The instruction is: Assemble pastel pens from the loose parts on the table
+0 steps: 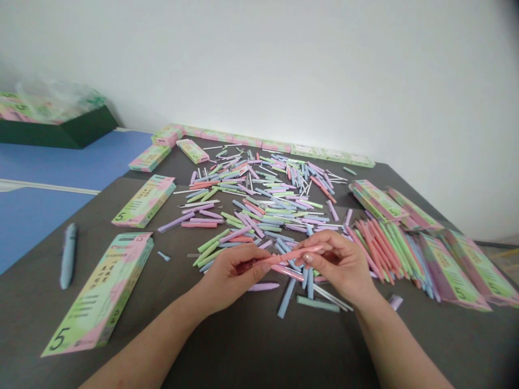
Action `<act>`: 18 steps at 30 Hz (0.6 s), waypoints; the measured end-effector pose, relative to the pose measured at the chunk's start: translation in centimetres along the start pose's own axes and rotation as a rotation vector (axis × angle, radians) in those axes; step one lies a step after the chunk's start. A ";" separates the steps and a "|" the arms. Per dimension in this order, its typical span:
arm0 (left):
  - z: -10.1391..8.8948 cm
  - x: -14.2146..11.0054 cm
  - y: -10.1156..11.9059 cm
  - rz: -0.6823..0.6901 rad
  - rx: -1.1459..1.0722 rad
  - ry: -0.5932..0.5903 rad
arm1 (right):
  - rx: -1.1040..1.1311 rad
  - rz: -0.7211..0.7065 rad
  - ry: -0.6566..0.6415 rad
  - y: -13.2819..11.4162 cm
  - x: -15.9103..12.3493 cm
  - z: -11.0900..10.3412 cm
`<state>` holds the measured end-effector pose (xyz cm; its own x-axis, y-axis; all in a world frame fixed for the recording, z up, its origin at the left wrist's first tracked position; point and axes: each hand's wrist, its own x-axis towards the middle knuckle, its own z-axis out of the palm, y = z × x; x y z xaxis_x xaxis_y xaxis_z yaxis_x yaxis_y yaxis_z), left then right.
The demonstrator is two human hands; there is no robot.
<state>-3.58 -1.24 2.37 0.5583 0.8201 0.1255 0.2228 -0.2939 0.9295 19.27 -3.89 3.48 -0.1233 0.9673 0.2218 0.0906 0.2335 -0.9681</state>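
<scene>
- Between your fingertips, a coral pen (290, 254) is lying crosswise, its right end sitting slightly higher in view.
- Your left hand (231, 273) is pinching the pen's left end between thumb and forefinger.
- Your right hand (338, 265) is pinching the right end between thumb and fingers.
- Below and beyond your hands, a loose pile of pastel pen parts (272, 220) is covering the middle of the dark table (227, 351); thin white rods (333, 298) are lying among them.
- Beside your right hand, a bundle of pens (391, 249) is lying grouped by color, with printed cartons (458, 267) resting against its right side.
- On your left, a large carton (101, 294) marked "5" is lying near a single blue pen (68, 256).
- Along the wall (284, 65), a row of cartons (275, 146) is lining the far edge.
- At far left, a dark green crate (87, 128) is standing on a blue surface (36, 202).
</scene>
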 end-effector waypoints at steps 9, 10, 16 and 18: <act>0.0 -0.1 -0.3 0.045 0.055 0.004 | -0.005 0.002 -0.010 0.0 -0.1 0.1; 0.1 -0.1 -0.4 0.053 0.061 0.005 | -0.011 -0.001 -0.012 0.0 -0.1 0.2; 0.1 -0.2 -0.7 0.102 0.118 0.052 | -0.124 -0.033 0.003 0.0 0.1 0.1; 0.1 -0.2 -0.8 0.115 0.147 0.063 | -0.152 -0.036 0.002 0.2 0.1 0.1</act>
<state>-3.81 -1.23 1.56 0.5363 0.8050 0.2538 0.2775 -0.4522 0.8477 19.16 -3.72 3.34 -0.1274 0.9581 0.2565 0.2343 0.2803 -0.9309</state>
